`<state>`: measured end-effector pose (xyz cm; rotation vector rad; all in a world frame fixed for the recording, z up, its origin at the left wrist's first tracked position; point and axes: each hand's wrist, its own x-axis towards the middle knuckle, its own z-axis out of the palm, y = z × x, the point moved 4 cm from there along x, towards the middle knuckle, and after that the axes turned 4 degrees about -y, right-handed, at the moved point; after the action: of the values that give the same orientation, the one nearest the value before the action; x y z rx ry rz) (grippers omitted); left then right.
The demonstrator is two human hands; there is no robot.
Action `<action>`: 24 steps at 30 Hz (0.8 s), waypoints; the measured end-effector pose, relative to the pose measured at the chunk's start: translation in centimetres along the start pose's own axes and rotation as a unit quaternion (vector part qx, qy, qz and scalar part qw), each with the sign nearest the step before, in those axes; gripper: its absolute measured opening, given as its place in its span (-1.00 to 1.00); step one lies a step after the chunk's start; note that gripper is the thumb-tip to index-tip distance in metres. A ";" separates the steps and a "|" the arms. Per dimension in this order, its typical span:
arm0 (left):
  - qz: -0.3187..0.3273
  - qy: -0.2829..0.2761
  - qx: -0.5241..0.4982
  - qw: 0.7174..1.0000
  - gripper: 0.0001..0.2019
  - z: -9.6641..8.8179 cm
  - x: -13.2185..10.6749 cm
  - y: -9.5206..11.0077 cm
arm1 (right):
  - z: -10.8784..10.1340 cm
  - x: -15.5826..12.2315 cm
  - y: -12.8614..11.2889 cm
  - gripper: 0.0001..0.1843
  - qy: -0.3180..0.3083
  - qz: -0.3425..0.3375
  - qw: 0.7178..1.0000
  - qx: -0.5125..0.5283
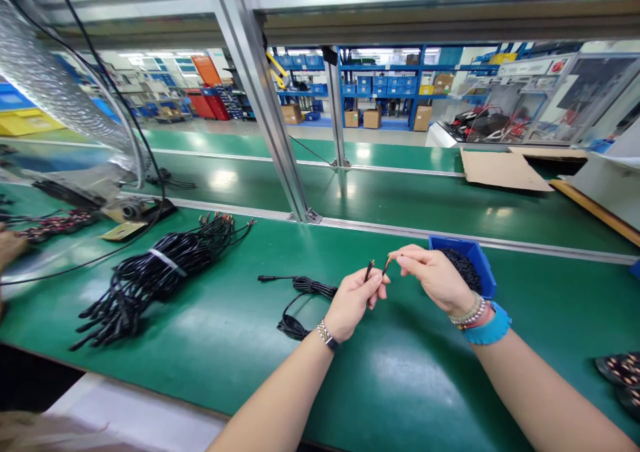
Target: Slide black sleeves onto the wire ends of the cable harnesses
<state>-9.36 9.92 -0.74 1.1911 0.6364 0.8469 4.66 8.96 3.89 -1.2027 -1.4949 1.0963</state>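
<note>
The left hand (354, 303) and right hand (434, 279) stand close but apart, each pinching a small piece between thumb and fingers. The left holds a short black wire lead with a metal tip (369, 270); the right holds a thin dark wire lead with a coppery tip (387, 264). Their tips nearly meet above a green-topped workbench (410, 379). Both leads look light and springy, and probably slippery, so a grip just behind each tip seems surest. At 2 o'clock from the hands sits a blue plastic bin (463, 259) of small black pieces (463, 269). A coiled thin black cable (310, 287) lies at 9 o'clock, with a strapped bundle of black cables (155, 272) farther out.
</note>
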 end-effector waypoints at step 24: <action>-0.041 -0.049 -0.062 0.996 -0.76 0.5 -0.2 0.0 | 0.1 -0.1 0.5 -0.80 0.047 0.022 0.976 0.212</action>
<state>-9.06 9.48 -0.62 1.0805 0.5410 0.7437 4.72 8.93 3.34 -0.9753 -1.0929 1.2910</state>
